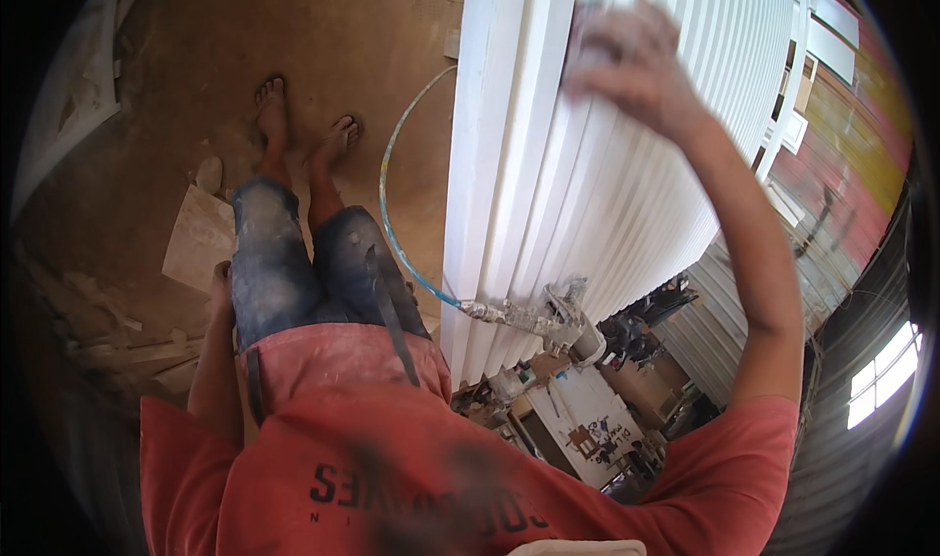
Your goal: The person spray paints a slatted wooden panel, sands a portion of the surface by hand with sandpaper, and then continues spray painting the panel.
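Observation:
My right hand (636, 71) is raised to a white fluted panel (548, 164), its fingers bent around a small greyish thing (592, 47) against the grooves. Motion blur hides what that thing is. Low beside my left thigh hangs my left hand (222, 280), small in view and mostly in shadow; how its fingers are set does not show clearly. A metal tool like a spray gun (578, 331) rests against the lower part of the panel. From its fitting a thin bluish hose (384, 189) curves left and behind the panel's edge.
A pale flat board (199, 236) lies on the dusty brown floor (377, 27) left of my legs, with scraps around it. Below the panel stands a cluttered workbench (578, 424). Corrugated sheeting (705, 311) and a coloured wall (842, 184) are at the right.

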### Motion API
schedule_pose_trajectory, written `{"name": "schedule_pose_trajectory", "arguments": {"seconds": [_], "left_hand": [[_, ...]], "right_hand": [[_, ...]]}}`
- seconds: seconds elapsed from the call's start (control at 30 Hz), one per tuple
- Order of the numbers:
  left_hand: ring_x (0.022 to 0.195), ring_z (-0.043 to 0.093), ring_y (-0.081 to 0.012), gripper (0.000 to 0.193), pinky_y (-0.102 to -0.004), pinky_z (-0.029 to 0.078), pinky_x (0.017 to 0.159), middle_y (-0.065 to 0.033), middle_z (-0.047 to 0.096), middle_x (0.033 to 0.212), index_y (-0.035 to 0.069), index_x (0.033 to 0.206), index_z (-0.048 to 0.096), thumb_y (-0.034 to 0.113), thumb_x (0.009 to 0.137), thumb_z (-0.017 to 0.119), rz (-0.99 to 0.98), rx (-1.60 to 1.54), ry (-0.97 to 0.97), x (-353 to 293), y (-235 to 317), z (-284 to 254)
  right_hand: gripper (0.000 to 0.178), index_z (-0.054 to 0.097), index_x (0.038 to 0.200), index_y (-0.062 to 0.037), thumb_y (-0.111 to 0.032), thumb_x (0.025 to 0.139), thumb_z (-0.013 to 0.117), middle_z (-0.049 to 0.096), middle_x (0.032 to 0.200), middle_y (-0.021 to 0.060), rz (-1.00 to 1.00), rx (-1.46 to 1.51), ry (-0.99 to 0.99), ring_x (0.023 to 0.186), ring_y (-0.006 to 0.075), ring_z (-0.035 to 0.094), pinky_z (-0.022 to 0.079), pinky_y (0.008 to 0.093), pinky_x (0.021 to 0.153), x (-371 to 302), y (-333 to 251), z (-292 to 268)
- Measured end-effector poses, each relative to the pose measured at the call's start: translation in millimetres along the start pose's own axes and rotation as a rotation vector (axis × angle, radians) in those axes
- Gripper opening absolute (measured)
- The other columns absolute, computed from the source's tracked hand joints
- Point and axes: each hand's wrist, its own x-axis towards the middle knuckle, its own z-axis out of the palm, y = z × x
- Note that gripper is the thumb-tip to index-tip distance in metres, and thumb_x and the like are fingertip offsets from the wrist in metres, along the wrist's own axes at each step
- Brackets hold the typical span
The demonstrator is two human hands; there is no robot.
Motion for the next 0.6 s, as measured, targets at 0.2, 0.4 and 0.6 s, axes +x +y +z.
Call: {"name": "schedule_pose_trajectory", "arguments": {"seconds": [0.2,0.4,0.6], "left_hand": [[0.109,0.062,-0.0294,0.043,-0.0381,0.047,0.093,-0.0189,0.063,0.123,-0.002,0.130,0.054,0.031,0.102,0.050,-0.004,-0.101,0.008,0.3,-5.8,4.8],[0.108,0.062,-0.0270,0.043,-0.0366,0.048,0.092,-0.0182,0.064,0.121,-0.001,0.131,0.054,0.031,0.102,0.051,-0.025,-0.038,0.006,-4.9,13.2,1.0],[0.106,0.063,-0.0265,0.041,-0.0365,0.048,0.091,-0.0177,0.065,0.119,0.000,0.130,0.055,0.030,0.101,0.052,-0.021,-0.045,0.013,-1.6,9.7,1.5]], "right_hand": [[0.012,0.063,0.090,-0.0294,-0.018,0.086,0.066,0.054,0.117,-0.0017,0.065,0.252,-0.118,0.129,0.0222,0.045,0.022,0.0542,0.118,-34.4,-88.1,17.1],[0.016,0.065,0.089,-0.0315,-0.018,0.083,0.070,0.056,0.114,-0.0037,0.017,0.040,-0.054,0.126,0.0191,0.047,0.019,0.0515,0.119,-18.4,-42.0,5.6],[0.015,0.066,0.090,-0.0338,-0.020,0.084,0.071,0.057,0.116,-0.0044,0.136,0.180,-0.025,0.129,0.0205,0.043,0.017,0.0521,0.118,-38.1,-103.4,19.2]]}}
